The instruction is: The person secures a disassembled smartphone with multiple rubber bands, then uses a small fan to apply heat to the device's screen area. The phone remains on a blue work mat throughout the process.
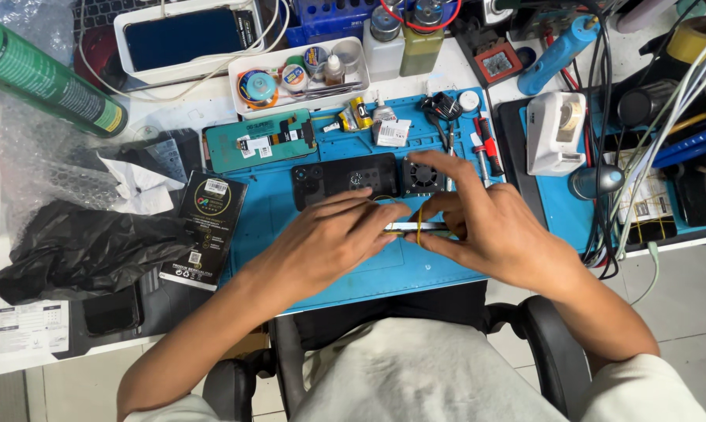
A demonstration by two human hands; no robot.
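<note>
Blue mat (329,266) covers most of the worktop (212,101), crammed with clutter: a green can (48,74) far left, black plastic bag (79,250), and a white tray (306,74) of small pots at the back. On the mat sits a dark phone body (345,180) with a little fan (423,176) just beside it. Right in front of those, both hands meet over a thin silver phone (415,228) held edge-on, with a yellow rubber band (419,227) looped around it. Left hand (322,242) pinches the phone's left end, fingers narrow. Right hand (494,230) grips the other end, index finger stretched out toward the fan. If that band slips or snaps, I reckon the phone could pop loose or the panel shift. Tweezers (443,129) and loose bits behind look easy to knock too.
</note>
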